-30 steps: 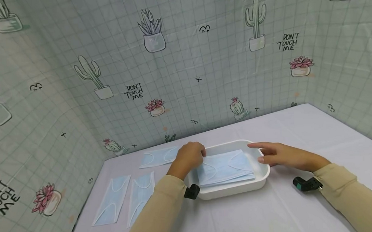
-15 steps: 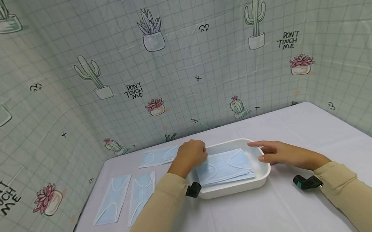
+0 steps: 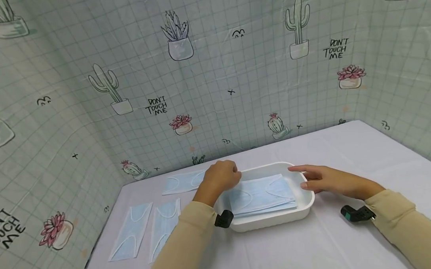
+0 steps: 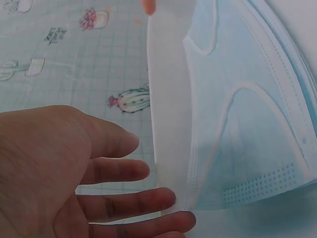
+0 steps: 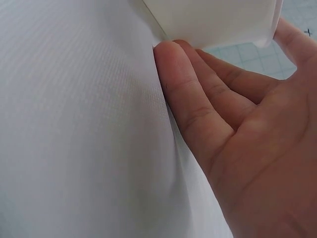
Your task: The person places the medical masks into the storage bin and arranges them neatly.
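Observation:
A white plastic tray (image 3: 272, 222) holds a small stack of light blue face masks (image 3: 262, 196), their white ear loops lying on top. Above the tray's left end is my left hand (image 3: 220, 177). Its fingers are relaxed and hold nothing in the left wrist view, close to the edge of the masks (image 4: 247, 134). At the opposite end, my right hand (image 3: 327, 181) holds the tray rim, thumb over the edge. The right wrist view shows several fingers low against the outside of the tray wall (image 5: 213, 20).
Three more masks lie flat on the white table (image 3: 344, 153): one behind my left hand (image 3: 184, 182) and two to the left, a nearer-in mask (image 3: 164, 223) and an outer mask (image 3: 130, 232). A cactus-print cloth (image 3: 213, 71) walls the back and sides.
My left hand has risen slightly and shifted a little right over the tray's left end. The right hand, the tray and the masks stay in place.

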Available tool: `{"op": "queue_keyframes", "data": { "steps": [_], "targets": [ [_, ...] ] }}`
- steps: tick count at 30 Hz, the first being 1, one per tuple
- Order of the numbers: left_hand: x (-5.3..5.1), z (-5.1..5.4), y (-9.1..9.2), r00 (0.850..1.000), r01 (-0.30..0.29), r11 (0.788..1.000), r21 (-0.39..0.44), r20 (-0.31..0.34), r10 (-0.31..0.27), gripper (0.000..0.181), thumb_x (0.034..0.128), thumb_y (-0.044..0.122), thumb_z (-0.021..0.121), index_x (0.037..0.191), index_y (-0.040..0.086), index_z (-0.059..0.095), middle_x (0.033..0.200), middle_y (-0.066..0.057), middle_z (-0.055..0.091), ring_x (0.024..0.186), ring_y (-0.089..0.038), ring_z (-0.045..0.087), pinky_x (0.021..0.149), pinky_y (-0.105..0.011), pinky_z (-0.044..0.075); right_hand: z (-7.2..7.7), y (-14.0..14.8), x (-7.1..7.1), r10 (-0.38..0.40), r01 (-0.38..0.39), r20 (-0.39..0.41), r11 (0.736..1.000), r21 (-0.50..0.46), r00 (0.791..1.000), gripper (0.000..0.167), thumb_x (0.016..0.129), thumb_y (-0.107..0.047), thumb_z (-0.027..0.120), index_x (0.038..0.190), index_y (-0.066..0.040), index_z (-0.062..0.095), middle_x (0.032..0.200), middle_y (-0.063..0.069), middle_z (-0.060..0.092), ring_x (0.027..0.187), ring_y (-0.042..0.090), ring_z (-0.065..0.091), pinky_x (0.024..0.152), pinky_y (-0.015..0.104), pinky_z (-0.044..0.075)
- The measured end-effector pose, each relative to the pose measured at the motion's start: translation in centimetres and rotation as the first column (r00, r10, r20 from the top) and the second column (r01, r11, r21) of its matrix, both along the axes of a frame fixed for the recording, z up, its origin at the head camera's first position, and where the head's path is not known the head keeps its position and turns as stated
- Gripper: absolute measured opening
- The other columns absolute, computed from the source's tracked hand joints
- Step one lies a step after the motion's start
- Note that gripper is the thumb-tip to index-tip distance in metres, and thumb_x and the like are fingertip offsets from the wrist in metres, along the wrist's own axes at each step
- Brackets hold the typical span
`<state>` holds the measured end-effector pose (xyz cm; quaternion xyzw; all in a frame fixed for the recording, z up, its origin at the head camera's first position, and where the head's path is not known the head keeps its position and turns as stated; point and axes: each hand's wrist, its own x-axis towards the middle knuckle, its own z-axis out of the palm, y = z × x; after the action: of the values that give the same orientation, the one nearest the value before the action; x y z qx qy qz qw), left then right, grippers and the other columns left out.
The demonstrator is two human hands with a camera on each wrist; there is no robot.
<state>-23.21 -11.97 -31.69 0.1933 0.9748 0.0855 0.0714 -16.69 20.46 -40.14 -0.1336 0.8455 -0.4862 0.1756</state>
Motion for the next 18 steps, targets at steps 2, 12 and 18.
{"op": "queue_keyframes", "data": {
  "steps": [2,12,18],
  "targets": [
    [0.0,-0.1,-0.1,1.000,-0.013,1.000,0.010,-0.002,0.013,0.028,0.0999,0.032,0.057,0.117,0.014,0.072,0.107,0.000,0.070,0.086,-0.018,0.060,0.078,-0.038,0.051,0.1,-0.1,0.0,0.005,-0.005,0.002,1.000,0.003,1.000,0.062,0.100,-0.039,0.060,0.156,-0.032,0.035,0.157,0.022,0.031,0.144,0.042,0.029,0.104,0.055,0.037],
    [0.6,-0.1,-1.3,0.997,-0.060,0.981,0.183,-0.033,0.068,0.028,0.1004,0.036,0.056,0.116,0.019,0.072,0.110,0.000,0.070,0.088,-0.019,0.062,0.071,-0.040,0.050,-0.1,-0.1,0.3,0.016,-0.016,0.011,1.000,0.003,1.000,0.062,0.101,-0.037,0.059,0.157,-0.033,0.032,0.154,0.020,0.037,0.135,0.031,0.043,0.101,0.047,0.040],
    [1.6,-0.6,-3.4,0.990,-0.125,0.930,0.345,-0.024,0.142,0.026,0.0995,0.037,0.056,0.115,0.022,0.072,0.109,0.000,0.071,0.095,-0.021,0.064,0.076,-0.044,0.051,-0.1,0.0,0.0,0.034,-0.034,-0.002,0.999,-0.002,0.999,0.062,0.102,-0.035,0.057,0.158,-0.031,0.030,0.154,0.019,0.037,0.136,0.031,0.043,0.101,0.046,0.040]
  ]
}}
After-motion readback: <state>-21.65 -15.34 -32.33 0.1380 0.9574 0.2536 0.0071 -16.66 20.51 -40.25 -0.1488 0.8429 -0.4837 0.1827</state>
